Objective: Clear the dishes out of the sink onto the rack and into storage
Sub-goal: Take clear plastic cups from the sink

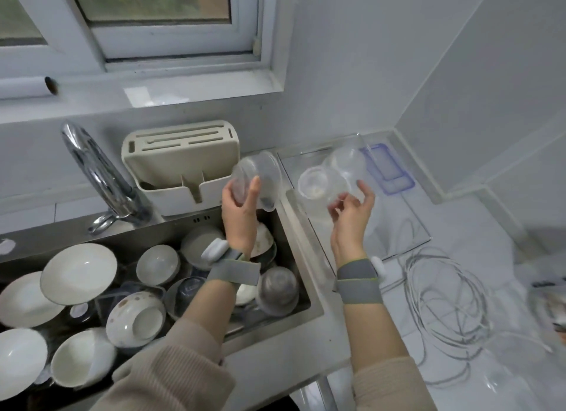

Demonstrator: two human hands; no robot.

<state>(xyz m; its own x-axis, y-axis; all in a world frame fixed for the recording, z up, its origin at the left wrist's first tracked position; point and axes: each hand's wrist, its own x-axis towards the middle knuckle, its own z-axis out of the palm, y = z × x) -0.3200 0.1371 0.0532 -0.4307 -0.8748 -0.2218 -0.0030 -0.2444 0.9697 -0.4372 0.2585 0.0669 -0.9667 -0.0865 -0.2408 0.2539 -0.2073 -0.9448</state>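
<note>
The task is judged to be at an early stage: the sink [294, 223], lower left of the frame, is still being crowded by dishes, with roughly nine pale bowls and a few clear or metal ones countable, though overlaps are making the count unsure. Two clear tubs are being lifted at mid-frame. One tub [257, 177] is being gripped on its side by the left hand [240, 210], fingers curled round its wall, above the sink's far corner. Another tub [321, 185] is being held by the right hand [352, 214], fingers wrapped narrowly beneath it, over a clear tray [407, 226] at centre right, where one more tub [349, 160] and one blue-edged lid [387, 168] are already lying.
</note>
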